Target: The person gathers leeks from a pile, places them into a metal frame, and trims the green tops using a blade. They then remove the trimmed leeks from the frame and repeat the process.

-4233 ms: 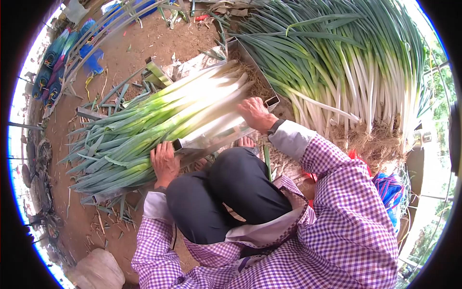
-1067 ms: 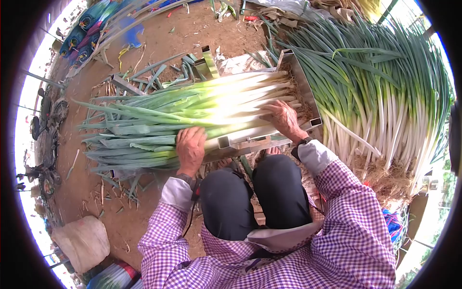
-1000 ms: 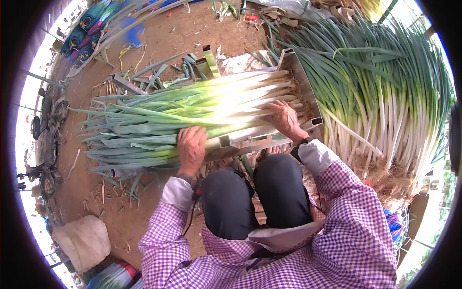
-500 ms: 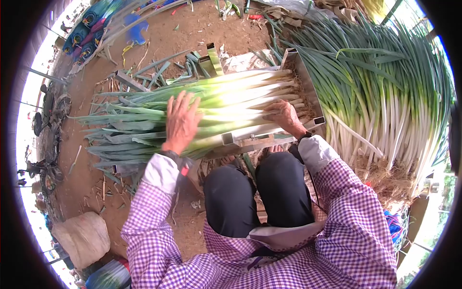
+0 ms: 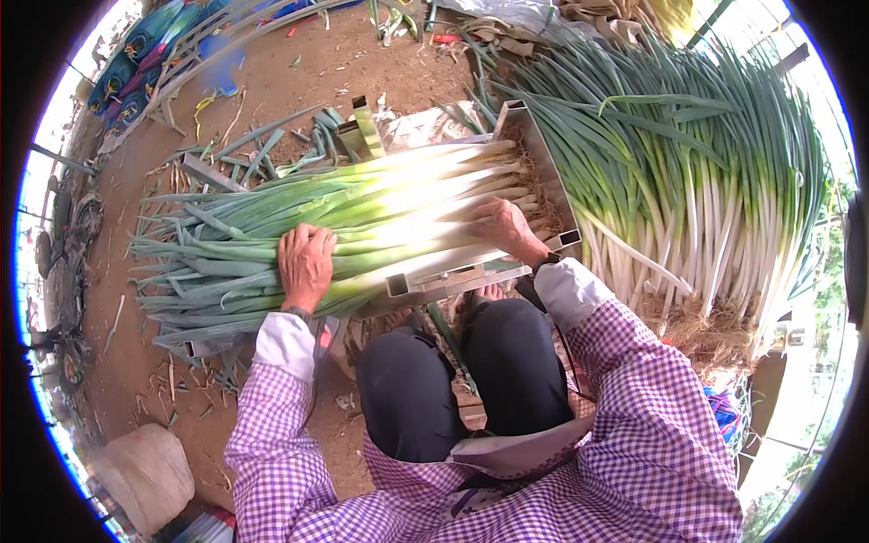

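A thick layer of long green onions [image 5: 380, 199] lies sideways in a metal frame [image 5: 549, 176] in front of my knees, leaves to the left and rooted ends against the plate on the right. My left hand [image 5: 306, 267] is closed over the green leaves, its fingers curled into them. Over the white stalks near the roots, my right hand [image 5: 509, 228] is bent with its fingers closed on the onions. The fingertips of both hands are partly hidden among the stalks.
A large heap of green onions [image 5: 697, 172] stands on the right, roots toward me. Cut leaf pieces [image 5: 262, 154] litter the soil behind the frame. Wrapped bundles [image 5: 127, 77] lie at the far left, and a pale sack [image 5: 145, 475] sits at the lower left.
My left hand has gone from spread fingers above the onions to curled fingers on their leaves. My right hand stays near the root ends. The whole view has shifted slightly.
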Motion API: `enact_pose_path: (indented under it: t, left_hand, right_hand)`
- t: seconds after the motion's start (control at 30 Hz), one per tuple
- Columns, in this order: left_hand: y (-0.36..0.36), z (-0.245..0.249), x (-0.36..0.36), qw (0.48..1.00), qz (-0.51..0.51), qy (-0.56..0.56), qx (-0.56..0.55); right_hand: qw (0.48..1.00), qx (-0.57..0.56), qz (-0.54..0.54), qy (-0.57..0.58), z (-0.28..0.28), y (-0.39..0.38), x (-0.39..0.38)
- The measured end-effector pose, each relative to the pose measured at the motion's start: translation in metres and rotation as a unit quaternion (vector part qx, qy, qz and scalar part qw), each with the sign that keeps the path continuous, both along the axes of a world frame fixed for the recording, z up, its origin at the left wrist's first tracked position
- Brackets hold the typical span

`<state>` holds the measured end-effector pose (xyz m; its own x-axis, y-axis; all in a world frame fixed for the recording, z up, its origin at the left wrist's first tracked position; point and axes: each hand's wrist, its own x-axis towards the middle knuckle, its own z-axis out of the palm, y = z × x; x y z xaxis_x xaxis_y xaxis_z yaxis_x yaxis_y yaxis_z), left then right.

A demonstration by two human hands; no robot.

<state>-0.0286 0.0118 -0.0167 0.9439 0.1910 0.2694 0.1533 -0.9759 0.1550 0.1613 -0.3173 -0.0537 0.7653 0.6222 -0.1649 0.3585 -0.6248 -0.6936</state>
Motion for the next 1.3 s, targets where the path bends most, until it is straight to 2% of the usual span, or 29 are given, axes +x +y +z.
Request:
enact_pose_path:
  t: [0.03,0.13,0.23,0.27,0.3,0.37,0.43,0.5,0.57,0.67,0.77,0.8,0.87,1.0,1.1,1.13,1.17,1.23,1.3]
  left_hand:
    - [-0.001,-0.001,0.000,1.000,-0.001,-0.012,0.002]
    - [-0.002,-0.002,-0.001,1.000,-0.003,-0.020,0.015]
    - [-0.006,-0.003,0.000,1.000,-0.005,-0.025,0.013]
    - [-0.006,-0.003,0.000,1.000,-0.007,-0.025,0.013]
    - [-0.005,-0.002,-0.002,1.000,-0.008,-0.023,0.017]
    - [-0.004,-0.003,-0.003,0.999,-0.002,-0.028,0.015]
    - [-0.005,-0.003,-0.002,0.999,0.000,-0.035,0.010]
    - [-0.004,-0.003,-0.002,0.999,-0.004,-0.040,0.005]
    - [-0.005,-0.002,-0.003,0.999,0.000,-0.036,0.007]
    - [-0.004,-0.003,-0.003,0.999,0.003,-0.031,0.006]
    - [-0.005,0.000,-0.004,0.999,0.004,-0.036,0.006]
    - [-0.006,0.001,-0.004,0.999,0.004,-0.038,0.003]
    - [-0.007,0.002,-0.004,0.999,0.004,-0.043,-0.004]
    - [-0.008,0.003,-0.005,0.998,0.008,-0.058,-0.011]
    - [-0.011,0.006,-0.006,0.997,0.012,-0.073,-0.029]
    - [-0.011,0.005,-0.007,0.996,0.013,-0.080,-0.037]
    - [-0.010,0.006,-0.006,0.995,0.014,-0.091,-0.044]
    - [-0.011,0.009,-0.004,0.997,0.034,-0.065,-0.023]
    - [-0.014,0.017,0.002,0.998,0.026,-0.046,0.021]
  right_hand:
    - [0.999,-0.024,0.007,0.030,0.009,0.002,0.004]
    - [0.998,0.052,-0.015,-0.027,0.012,0.000,0.005]
    - [0.973,0.104,-0.101,-0.180,0.011,0.012,0.028]
    - [0.961,0.071,-0.122,-0.239,0.009,0.019,0.038]
    - [0.952,0.079,-0.097,-0.281,0.003,0.025,0.052]
    - [0.967,0.028,-0.068,-0.246,0.006,0.038,0.073]
    - [0.946,0.006,-0.002,-0.323,0.001,0.047,0.087]
    - [0.948,-0.035,0.053,-0.313,-0.007,0.052,0.096]
    - [0.964,-0.086,0.058,-0.246,-0.012,0.055,0.101]
    - [0.944,0.013,0.061,-0.325,-0.009,0.046,0.097]
    - [0.943,0.038,0.049,-0.326,0.004,0.032,0.076]
    - [0.949,0.007,0.058,-0.311,0.006,0.025,0.065]
    - [0.952,0.019,0.058,-0.300,-0.003,0.013,0.046]
    - [0.954,0.061,0.035,-0.290,-0.001,0.006,0.018]
    - [0.955,0.105,0.020,-0.276,-0.006,0.010,0.024]
    - [0.971,0.047,0.010,-0.236,-0.006,0.009,0.026]
    - [0.970,0.047,0.006,-0.240,-0.005,0.009,0.024]
    - [0.968,0.043,-0.004,-0.248,-0.011,0.005,0.020]
    - [0.973,0.092,-0.008,-0.214,-0.019,0.003,0.021]
